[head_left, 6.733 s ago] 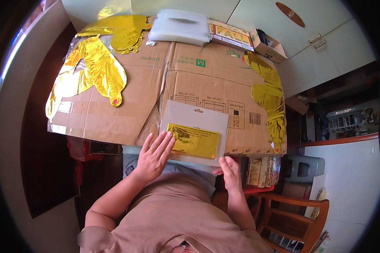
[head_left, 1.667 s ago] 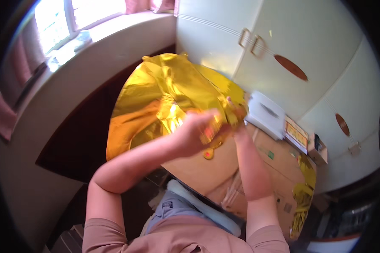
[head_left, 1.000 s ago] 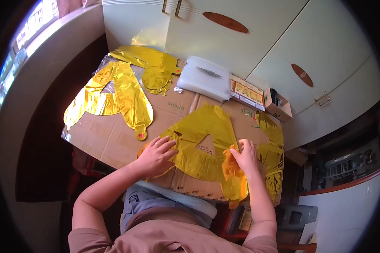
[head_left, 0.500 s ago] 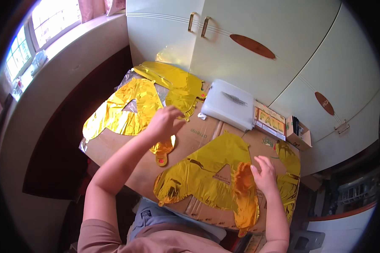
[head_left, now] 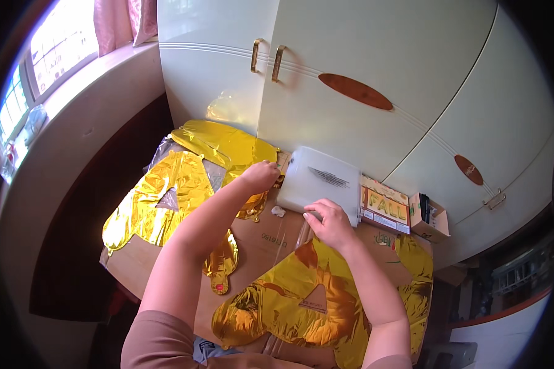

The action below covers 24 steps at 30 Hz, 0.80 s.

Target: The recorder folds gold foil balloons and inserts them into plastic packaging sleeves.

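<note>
My left hand [head_left: 261, 176] reaches to the back of the cardboard-covered table, its fingers closed at the edge of a flat gold foil balloon [head_left: 221, 144]. What they pinch is partly hidden under the hand. My right hand [head_left: 331, 222] hovers by the front edge of a translucent white plastic box [head_left: 298, 178], thumb and fingers apart and nothing between them. Beneath my right wrist, an A-shaped gold foil balloon [head_left: 283, 283] lies wrinkled and flat. Another A-shaped foil balloon [head_left: 138, 212] rests to the left, with a rounded foil end [head_left: 220, 264] showing past my left forearm.
A printed carton [head_left: 385, 206] and a small open box of dark items [head_left: 428, 215] stand right of the plastic box. More gold foil [head_left: 415, 264] hangs over the right edge. Pale cabinet doors [head_left: 375, 55] rise behind; a white scrap [head_left: 277, 211] lies mid-table.
My left hand has moved to the back balloon's edge and closed there. My right hand has gone left and away from me, off the near balloon toward the plastic box. The view has shifted.
</note>
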### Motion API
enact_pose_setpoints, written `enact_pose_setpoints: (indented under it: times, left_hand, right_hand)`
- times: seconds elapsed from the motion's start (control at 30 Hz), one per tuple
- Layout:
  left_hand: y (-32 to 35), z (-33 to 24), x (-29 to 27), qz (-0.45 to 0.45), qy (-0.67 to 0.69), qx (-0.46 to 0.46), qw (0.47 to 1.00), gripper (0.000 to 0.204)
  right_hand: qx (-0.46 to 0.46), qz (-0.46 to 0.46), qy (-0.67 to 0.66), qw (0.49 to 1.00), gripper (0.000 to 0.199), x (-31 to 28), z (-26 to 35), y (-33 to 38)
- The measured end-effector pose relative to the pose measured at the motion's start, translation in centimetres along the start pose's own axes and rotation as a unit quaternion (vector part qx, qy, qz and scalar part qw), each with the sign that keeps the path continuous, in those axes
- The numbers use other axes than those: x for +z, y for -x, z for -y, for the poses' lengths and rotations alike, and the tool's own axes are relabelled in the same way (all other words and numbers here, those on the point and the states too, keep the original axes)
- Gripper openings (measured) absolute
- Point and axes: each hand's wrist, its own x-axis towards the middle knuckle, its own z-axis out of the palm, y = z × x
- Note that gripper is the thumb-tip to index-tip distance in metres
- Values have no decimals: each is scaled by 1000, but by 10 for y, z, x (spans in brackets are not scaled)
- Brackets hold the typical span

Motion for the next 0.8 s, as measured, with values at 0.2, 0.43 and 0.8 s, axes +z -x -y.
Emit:
enact_pose_setpoints:
  times: [0.2, 0.43, 0.8]
  left_hand:
    - [4, 0, -17, -78, 270, -152, 948, 22]
    - [2, 12, -26, -67, 424, -279, 859, 33]
    - [18, 8, 2, -189, 277, 15, 942, 21]
  right_hand:
    - [14, -28, 4, 1000, 15, 29, -25, -43]
    - [-8, -16, 142, 990, 18, 76, -57, -113]
    - [53, 65, 204, 975, 16, 94, -53, -130]
